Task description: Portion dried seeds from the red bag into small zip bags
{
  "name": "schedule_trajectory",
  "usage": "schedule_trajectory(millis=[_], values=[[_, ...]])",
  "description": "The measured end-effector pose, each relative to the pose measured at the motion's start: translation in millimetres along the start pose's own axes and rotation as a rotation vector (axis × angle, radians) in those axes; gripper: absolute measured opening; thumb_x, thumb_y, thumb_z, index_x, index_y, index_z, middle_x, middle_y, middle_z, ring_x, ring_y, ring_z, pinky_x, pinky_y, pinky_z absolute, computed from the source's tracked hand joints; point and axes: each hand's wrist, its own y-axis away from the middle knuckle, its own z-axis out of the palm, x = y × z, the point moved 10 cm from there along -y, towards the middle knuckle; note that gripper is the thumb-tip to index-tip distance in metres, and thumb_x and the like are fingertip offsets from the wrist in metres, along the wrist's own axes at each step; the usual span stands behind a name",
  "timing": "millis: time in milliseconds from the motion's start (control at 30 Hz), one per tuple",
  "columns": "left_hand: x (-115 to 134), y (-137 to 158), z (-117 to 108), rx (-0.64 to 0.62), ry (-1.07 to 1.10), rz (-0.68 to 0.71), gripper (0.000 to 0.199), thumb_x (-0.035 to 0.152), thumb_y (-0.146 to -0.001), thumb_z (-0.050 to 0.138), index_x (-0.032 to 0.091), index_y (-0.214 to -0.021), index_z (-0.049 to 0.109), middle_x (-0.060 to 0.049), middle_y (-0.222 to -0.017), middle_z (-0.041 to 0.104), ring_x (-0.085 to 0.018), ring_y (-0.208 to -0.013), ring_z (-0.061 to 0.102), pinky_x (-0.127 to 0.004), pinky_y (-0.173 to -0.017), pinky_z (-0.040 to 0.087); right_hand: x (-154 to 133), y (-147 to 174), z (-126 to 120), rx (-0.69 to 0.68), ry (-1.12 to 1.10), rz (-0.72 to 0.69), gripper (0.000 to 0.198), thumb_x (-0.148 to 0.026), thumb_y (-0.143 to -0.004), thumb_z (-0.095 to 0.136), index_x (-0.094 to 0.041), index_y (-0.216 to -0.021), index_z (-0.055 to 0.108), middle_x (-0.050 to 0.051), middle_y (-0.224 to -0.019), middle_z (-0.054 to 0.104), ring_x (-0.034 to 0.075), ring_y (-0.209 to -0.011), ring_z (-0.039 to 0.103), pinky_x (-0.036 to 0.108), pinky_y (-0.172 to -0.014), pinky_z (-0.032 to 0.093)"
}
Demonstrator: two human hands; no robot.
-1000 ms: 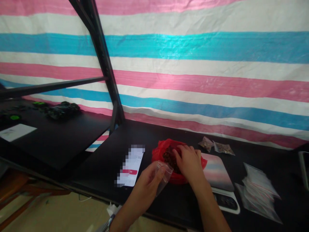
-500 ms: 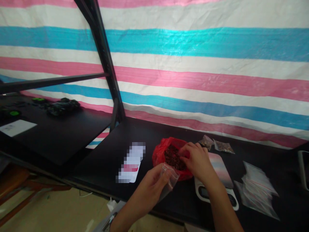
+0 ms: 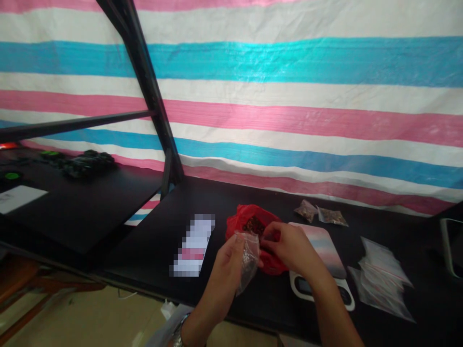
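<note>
My left hand (image 3: 227, 262) is closed on a small clear zip bag (image 3: 249, 262), holding it by its upper edge in front of the red plastic bag (image 3: 240, 219). Dark brown dried bits (image 3: 254, 223) fill the open red bag. Over its right side, my right hand (image 3: 294, 246) has thumb and fingers pinched together close to the zip bag's mouth. Whatever lies between those fingertips is too small and hidden to make out. A white kitchen scale (image 3: 325, 248) stands just right of the red bag, partly behind my right forearm.
Two filled small bags (image 3: 332, 217) lie behind the scale. A pile of flat clear zip bags (image 3: 383, 277) is to its right. A phone-like slab with a blurred screen (image 3: 193, 246) lies left. A black metal post (image 3: 159, 115) rises at the table's left end.
My right hand has come out of the brown bits toward the zip bag's mouth. My left hand has turned the zip bag more upright. The view has shifted slightly.
</note>
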Motion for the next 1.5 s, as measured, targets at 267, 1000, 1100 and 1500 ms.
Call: schedule_trajectory(millis=[267, 1000, 1100, 1500], values=[[-5, -2, -6, 0.057, 0.059, 0.002, 0.07, 0.087, -0.085, 0.063, 0.017, -0.086, 0.069, -0.003, -0.069, 0.068, -0.016, -0.063, 0.061, -0.027, -0.061, 0.047, 7, -5, 20, -0.008, -0.368, -0.003, 0.014, -0.022, -0.084, 0.078, -0.023, -0.098, 0.075, 0.003, -0.09, 0.082, 0.021, -0.083, 0.076, 0.029, -0.072, 0.049], [27, -1, -34, 0.19, -0.237, 0.098, 0.073, 0.093, -0.076, 0.065, 0.019, -0.075, 0.067, 0.001, -0.063, 0.062, -0.013, -0.059, 0.052, -0.023, -0.054, 0.043, -21, -13, 32, 0.063, -0.321, -0.037, 0.01, -0.021, -0.089, 0.078, -0.025, -0.098, 0.077, 0.002, -0.097, 0.084, 0.024, -0.096, 0.078, 0.033, -0.084, 0.051], [32, -1, -39, 0.22, -0.226, 0.122, 0.073, 0.092, -0.077, 0.063, 0.02, -0.075, 0.066, 0.001, -0.063, 0.062, -0.013, -0.058, 0.052, -0.024, -0.057, 0.047, -12, -13, 36, 0.022, -0.433, -0.015, 0.009, -0.024, -0.091, 0.075, -0.024, -0.1, 0.076, 0.003, -0.097, 0.084, 0.023, -0.092, 0.078, 0.032, -0.079, 0.053], [20, -1, -19, 0.025, -0.475, 0.235, 0.037, 0.048, -0.095, 0.07, 0.022, -0.121, 0.069, -0.01, -0.118, 0.079, -0.027, -0.108, 0.074, -0.038, -0.096, 0.055, 3, -2, -3, 0.045, -0.697, -0.027, 0.03, -0.045, -0.089, 0.068, -0.021, -0.106, 0.072, 0.006, -0.094, 0.082, 0.024, -0.089, 0.076, 0.036, -0.081, 0.056]])
